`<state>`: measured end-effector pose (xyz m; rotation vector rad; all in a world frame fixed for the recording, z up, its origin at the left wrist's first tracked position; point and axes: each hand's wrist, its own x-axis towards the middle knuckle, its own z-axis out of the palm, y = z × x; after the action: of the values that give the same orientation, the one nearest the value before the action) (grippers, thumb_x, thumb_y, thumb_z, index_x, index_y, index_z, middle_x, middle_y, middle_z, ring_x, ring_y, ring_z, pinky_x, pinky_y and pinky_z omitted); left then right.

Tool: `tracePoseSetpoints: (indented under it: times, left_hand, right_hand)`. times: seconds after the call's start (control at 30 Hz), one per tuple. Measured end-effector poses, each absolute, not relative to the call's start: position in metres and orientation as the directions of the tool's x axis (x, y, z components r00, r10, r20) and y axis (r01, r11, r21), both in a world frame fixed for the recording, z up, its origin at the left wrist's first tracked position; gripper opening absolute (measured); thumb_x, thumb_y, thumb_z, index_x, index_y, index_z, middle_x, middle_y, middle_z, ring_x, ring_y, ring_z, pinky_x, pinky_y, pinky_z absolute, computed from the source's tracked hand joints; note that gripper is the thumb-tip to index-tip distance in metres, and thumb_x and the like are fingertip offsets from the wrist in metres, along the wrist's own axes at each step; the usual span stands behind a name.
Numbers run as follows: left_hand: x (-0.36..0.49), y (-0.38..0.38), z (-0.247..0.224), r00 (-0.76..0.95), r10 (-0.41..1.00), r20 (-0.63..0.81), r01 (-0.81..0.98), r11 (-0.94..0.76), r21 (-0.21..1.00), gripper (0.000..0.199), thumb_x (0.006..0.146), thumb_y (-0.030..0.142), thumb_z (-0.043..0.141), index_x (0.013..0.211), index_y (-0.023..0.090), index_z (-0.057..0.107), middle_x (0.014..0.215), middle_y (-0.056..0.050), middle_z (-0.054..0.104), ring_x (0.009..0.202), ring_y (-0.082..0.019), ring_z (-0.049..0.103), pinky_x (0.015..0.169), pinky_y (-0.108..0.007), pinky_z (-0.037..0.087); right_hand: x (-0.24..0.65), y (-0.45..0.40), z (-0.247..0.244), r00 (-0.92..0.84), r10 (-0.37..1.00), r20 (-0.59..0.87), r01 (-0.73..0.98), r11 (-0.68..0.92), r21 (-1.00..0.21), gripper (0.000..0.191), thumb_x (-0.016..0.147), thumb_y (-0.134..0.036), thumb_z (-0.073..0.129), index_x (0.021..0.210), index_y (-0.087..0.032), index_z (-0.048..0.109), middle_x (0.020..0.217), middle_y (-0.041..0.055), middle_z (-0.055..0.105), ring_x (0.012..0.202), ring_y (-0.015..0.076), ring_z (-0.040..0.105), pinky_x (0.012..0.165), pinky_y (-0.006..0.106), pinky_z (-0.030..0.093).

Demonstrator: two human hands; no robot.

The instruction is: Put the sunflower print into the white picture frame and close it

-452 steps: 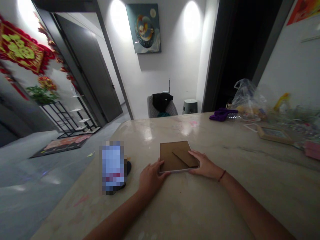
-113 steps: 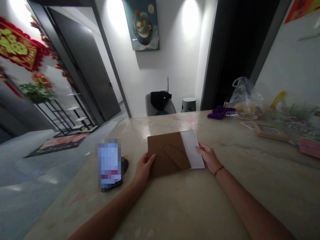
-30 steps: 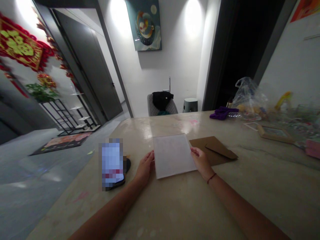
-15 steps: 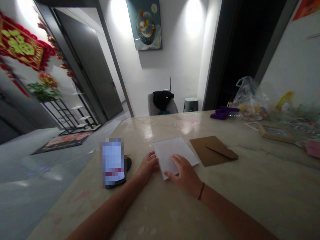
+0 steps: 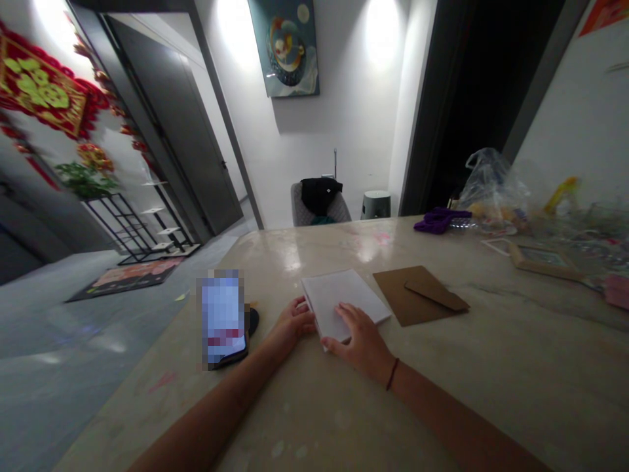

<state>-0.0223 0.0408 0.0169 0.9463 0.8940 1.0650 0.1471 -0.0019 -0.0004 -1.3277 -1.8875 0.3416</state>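
Note:
A white stack of paper or folded card [image 5: 327,288] lies flat on the table in front of me. My left hand [image 5: 293,320] rests at its left edge, fingertips touching the side, fingers loosely bent and apart. Across the near part of the top lies my right hand [image 5: 361,334], fingers stretched out and thumb at the near edge. A red cord is round the right wrist. Just right of the white stack is a brown envelope [image 5: 417,305] with a pointed flap. To the left of my left hand stands a phone [image 5: 223,318], its screen blurred out.
The pale marble table [image 5: 344,419] spreads around my hands. A dark round object [image 5: 252,320] sits behind the phone. Toward the right are a wooden frame [image 5: 543,262], a purple cloth [image 5: 439,221] and a clear plastic bag [image 5: 494,187]. A chair [image 5: 298,203] stands beyond the far edge.
The white stack's far corner has shifted slightly left, and its left edge now shows separate layers. Both hands stay almost in place.

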Motion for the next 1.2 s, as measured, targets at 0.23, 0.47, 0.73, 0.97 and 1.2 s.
tracePoseSetpoints:
  times: [0.23,0.47,0.73,0.97,1.2]
  left_hand:
    - [-0.014,0.037,0.019,0.153,0.978,-0.139,-0.203,0.169,0.965,0.050,0.059,0.018,0.072,0.101,0.016,0.046,0.100,-0.011,0.063,0.076,-0.019,0.065,0.059,-0.028,0.052]
    - [-0.011,0.038,0.016,0.059,0.989,-0.133,-0.111,0.139,0.984,0.051,0.057,0.022,0.077,0.097,0.015,0.046,0.097,-0.012,0.064,0.076,-0.019,0.064,0.057,-0.027,0.053]
    - [-0.011,0.038,0.015,0.002,0.993,-0.119,-0.020,0.119,0.993,0.042,0.060,0.016,0.073,0.094,0.015,0.048,0.106,-0.013,0.061,0.078,-0.018,0.064,0.055,-0.024,0.051]
    - [-0.011,0.043,0.011,-0.054,0.990,-0.134,-0.032,0.132,0.991,0.049,0.059,0.012,0.073,0.102,0.016,0.048,0.103,-0.011,0.061,0.081,-0.019,0.064,0.066,-0.031,0.053]
    - [-0.009,0.040,-0.006,-0.108,0.977,0.186,0.348,-0.138,0.927,0.059,0.071,0.017,0.061,0.125,0.015,0.036,0.116,-0.014,0.054,0.100,-0.022,0.058,0.089,-0.041,0.045]
  right_hand:
    - [0.145,-0.001,-0.002,-0.116,0.886,0.449,0.689,0.397,-0.606,0.057,0.066,-0.043,0.063,0.113,-0.012,0.055,0.119,0.0169,0.055,0.113,0.0285,0.048,0.097,0.044,0.037]
    - [0.143,0.002,0.002,-0.033,0.893,0.449,0.594,0.379,-0.710,0.017,0.070,-0.023,0.053,0.082,-0.017,0.063,0.106,0.0135,0.062,0.102,0.0239,0.056,0.093,0.040,0.041]
    - [0.167,0.019,0.009,0.160,0.964,0.214,0.252,0.169,-0.953,0.024,0.075,-0.036,0.044,0.063,-0.018,0.055,0.060,0.0004,0.060,0.057,0.0151,0.056,0.051,0.024,0.042]
    - [0.197,0.036,0.013,0.310,0.948,0.066,-0.105,0.103,-0.989,0.025,0.064,-0.042,0.057,0.060,-0.017,0.055,0.054,-0.0024,0.057,0.052,0.0137,0.054,0.050,0.024,0.041]
    - [0.250,0.051,0.016,0.433,0.899,-0.071,-0.421,0.131,-0.897,0.021,0.058,-0.033,0.064,0.071,-0.018,0.057,0.063,-0.0024,0.065,0.056,0.0127,0.059,0.053,0.023,0.047]
